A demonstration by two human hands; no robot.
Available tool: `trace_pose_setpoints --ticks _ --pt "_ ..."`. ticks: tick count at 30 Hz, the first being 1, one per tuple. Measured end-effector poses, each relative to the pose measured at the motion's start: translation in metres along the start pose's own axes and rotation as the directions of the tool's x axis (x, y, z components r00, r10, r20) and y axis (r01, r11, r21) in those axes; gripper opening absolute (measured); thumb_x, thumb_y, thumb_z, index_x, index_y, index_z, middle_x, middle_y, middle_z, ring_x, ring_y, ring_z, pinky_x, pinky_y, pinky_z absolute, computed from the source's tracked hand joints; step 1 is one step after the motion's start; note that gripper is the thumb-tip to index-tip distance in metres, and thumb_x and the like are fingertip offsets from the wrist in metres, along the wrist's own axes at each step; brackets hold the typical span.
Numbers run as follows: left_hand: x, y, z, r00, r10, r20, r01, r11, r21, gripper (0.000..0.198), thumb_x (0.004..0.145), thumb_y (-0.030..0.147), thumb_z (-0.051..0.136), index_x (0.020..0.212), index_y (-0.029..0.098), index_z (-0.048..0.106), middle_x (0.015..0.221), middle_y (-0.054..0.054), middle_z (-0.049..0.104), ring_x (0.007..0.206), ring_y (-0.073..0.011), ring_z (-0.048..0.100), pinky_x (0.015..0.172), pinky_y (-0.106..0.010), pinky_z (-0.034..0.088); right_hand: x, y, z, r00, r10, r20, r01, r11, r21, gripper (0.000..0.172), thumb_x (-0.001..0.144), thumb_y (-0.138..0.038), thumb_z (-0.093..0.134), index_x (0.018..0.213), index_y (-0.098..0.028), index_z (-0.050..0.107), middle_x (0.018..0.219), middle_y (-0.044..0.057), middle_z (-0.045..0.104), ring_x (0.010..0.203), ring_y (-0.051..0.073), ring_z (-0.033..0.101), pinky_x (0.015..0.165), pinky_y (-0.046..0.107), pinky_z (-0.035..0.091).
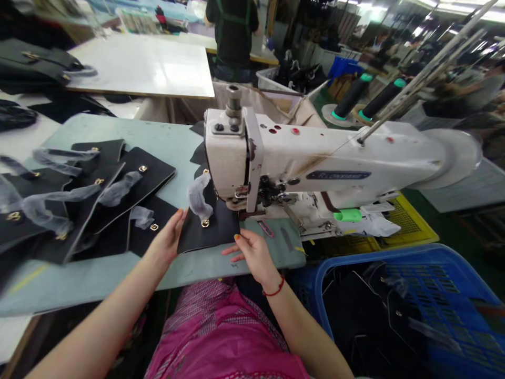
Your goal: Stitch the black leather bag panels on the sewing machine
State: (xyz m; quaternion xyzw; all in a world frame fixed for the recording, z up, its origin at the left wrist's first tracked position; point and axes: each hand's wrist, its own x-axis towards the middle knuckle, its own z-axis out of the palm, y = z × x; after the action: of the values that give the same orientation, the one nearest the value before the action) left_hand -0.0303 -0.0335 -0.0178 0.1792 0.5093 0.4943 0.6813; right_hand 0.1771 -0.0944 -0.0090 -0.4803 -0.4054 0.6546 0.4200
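A black leather panel (pixel 209 237) lies on the machine bed, its right edge beneath the head of a white sewing machine (pixel 232 158). On the panel are gold hardware (pixel 205 223) and a handle wrapped in clear plastic (pixel 200 197). At the panel's left edge, my left hand (pixel 170 237) grips the leather, fingertips partly hidden. My right hand (pixel 254 253) pinches the lower right corner between thumb and finger, the other fingers spread below. The needle area is mostly hidden behind the machine head.
Several similar black panels (pixel 145 168) with plastic-wrapped handles overlap at left. A pink-handled tool (pixel 265 228) lies right of the panel. At lower right stands a blue basket (pixel 327 268) holding black pieces. Thread cones (pixel 351 97) stand behind the machine; a person (pixel 233 37) stands farther back.
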Motion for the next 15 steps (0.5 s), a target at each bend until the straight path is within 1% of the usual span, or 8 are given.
trace_pose_setpoints --ticks 1,2,3,4,6,10,12,15 --pt "-0.014 -0.017 -0.006 0.999 -0.043 0.023 0.046 0.99 -0.131 0.041 0.084 0.054 0.067 0.103 0.019 0.072 0.104 -0.008 0.075 0.104 -0.028 0.067 0.09 -0.041 0.053 0.0 0.0 0.0 1.0 0.003 0.003 -0.003 1.0 0.02 0.042 0.088 -0.056 0.06 0.102 -0.017 0.064 0.088 0.006 0.069 0.071 0.017 0.074 0.053 0.02 0.054" --pt "-0.027 -0.032 -0.009 0.997 -0.036 0.062 0.05 0.97 -0.238 0.049 0.076 0.061 0.071 0.106 0.022 0.072 0.109 -0.008 0.075 0.109 -0.0291 0.066 0.092 -0.041 0.053 0.001 -0.001 0.0 1.0 0.007 0.007 -0.008 0.999 0.036 0.041 0.087 -0.056 0.061 0.1 -0.017 0.064 0.087 0.005 0.068 0.071 0.017 0.074 0.052 0.02 0.054" --pt "-0.039 -0.046 -0.008 0.988 -0.036 0.15 0.078 0.953 -0.291 0.056 0.07 0.064 0.076 0.111 0.025 0.071 0.117 -0.008 0.073 0.116 -0.0315 0.063 0.097 -0.045 0.052 0.001 -0.001 0.001 1.0 0.012 0.013 -0.012 0.999 0.047 0.041 0.087 -0.056 0.061 0.1 -0.017 0.064 0.088 0.005 0.069 0.071 0.017 0.074 0.052 0.019 0.054" --pt "-0.048 -0.057 -0.004 0.982 -0.006 0.19 0.068 0.944 -0.324 0.06 0.066 0.062 0.079 0.113 0.027 0.071 0.12 -0.008 0.072 0.12 -0.0321 0.061 0.1 -0.045 0.051 0.001 -0.002 0.001 1.0 0.015 0.02 -0.016 0.999 0.052 0.041 0.087 -0.055 0.061 0.102 -0.018 0.065 0.09 0.006 0.069 0.071 0.017 0.074 0.052 0.019 0.054" --pt "-0.056 -0.069 0.012 0.974 0.025 0.227 0.052 0.944 -0.325 0.056 0.066 0.055 0.082 0.113 0.026 0.071 0.119 -0.009 0.072 0.12 -0.0305 0.062 0.101 -0.042 0.05 0.001 -0.004 0.002 0.999 0.012 0.033 -0.014 0.998 0.055 0.041 0.087 -0.055 0.061 0.105 -0.018 0.065 0.096 0.007 0.07 0.071 0.016 0.074 0.052 0.018 0.053" --pt "-0.045 -0.069 0.045 0.979 -0.079 0.189 0.122 0.966 -0.23 0.039 0.074 0.043 0.079 0.102 0.017 0.075 0.105 -0.012 0.076 0.098 -0.0276 0.071 0.086 -0.037 0.057 -0.001 -0.004 0.001 1.0 -0.014 0.023 0.013 0.999 0.033 0.043 0.09 -0.054 0.057 0.112 -0.018 0.066 0.1 0.009 0.073 0.072 0.015 0.073 0.053 0.017 0.054" --pt "-0.039 -0.067 0.05 0.986 -0.065 0.152 0.094 0.977 -0.191 0.035 0.075 0.039 0.078 0.1 0.015 0.074 0.101 -0.012 0.076 0.092 -0.0276 0.072 0.083 -0.038 0.058 -0.004 -0.003 -0.001 1.0 -0.024 0.021 0.024 1.0 -0.002 0.043 0.091 -0.053 0.056 0.113 -0.019 0.067 0.101 0.009 0.073 0.074 0.016 0.074 0.055 0.018 0.055" --pt "-0.038 -0.065 0.047 0.995 0.013 0.098 0.001 0.991 -0.132 0.036 0.073 0.035 0.081 0.101 0.014 0.075 0.103 -0.012 0.076 0.093 -0.0266 0.072 0.084 -0.037 0.058 -0.011 -0.003 -0.005 0.999 -0.017 0.035 0.017 1.0 -0.011 0.042 0.091 -0.052 0.058 0.113 -0.019 0.067 0.103 0.01 0.074 0.079 0.016 0.074 0.057 0.019 0.055"
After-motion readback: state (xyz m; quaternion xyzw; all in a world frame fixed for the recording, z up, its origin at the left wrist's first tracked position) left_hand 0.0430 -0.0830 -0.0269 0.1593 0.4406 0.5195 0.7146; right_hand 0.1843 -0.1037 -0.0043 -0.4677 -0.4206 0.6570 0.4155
